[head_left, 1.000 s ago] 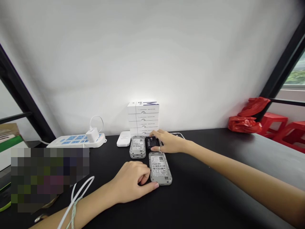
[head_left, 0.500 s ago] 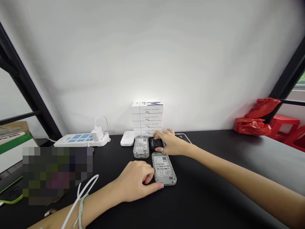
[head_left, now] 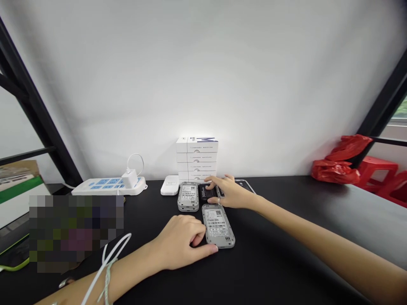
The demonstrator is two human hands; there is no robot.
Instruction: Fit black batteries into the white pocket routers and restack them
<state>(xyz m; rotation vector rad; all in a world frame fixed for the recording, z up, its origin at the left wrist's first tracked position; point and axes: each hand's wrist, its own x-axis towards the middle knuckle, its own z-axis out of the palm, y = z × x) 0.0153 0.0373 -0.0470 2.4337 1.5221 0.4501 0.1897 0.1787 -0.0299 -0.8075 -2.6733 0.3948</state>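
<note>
Against the near-left side of the lone grey casing (head_left: pixel 218 228), your left hand (head_left: pixel 182 240) rests half-curled, thumb apart, gripping nothing. Just beyond that casing, your right hand (head_left: pixel 234 192) spreads thumb and fingers over a black battery (head_left: pixel 204 193), probably light, stiff and smooth, best pinched by its edges; your fingers partly hide it, so you can't tell whether it's held.

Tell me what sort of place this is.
Probably a small-electronics workbench, judging by the grey device shells, the stack of white boxes and the power strip on the black table.
</note>
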